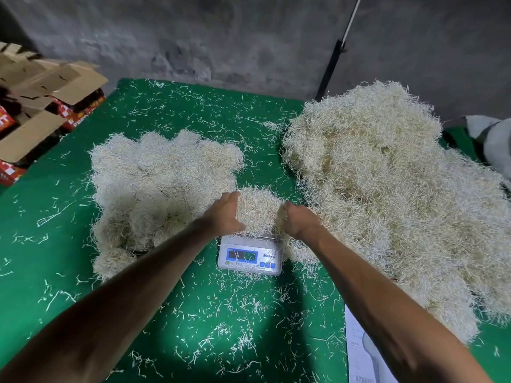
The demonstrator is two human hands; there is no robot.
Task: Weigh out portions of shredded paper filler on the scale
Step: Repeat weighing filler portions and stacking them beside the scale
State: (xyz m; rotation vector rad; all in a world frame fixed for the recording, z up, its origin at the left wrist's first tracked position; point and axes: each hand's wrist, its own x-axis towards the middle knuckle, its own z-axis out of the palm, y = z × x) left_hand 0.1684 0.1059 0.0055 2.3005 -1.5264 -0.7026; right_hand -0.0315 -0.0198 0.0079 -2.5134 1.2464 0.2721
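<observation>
A small white digital scale stands on the green table, its display facing me. On its pan sits a rounded clump of cream shredded paper. My left hand presses against the clump's left side with fingers fairly straight and thumb under it. My right hand cups the clump's right side, fingers curled into the shreds. A flat heap of weighed-looking filler lies to the left of the scale. A much larger pile fills the right.
Loose shreds litter the green cloth all over. Open cardboard boxes with red packs stand at the far left. A printed sheet lies at the near right edge. A pole leans on the grey wall behind; a pale bag sits far right.
</observation>
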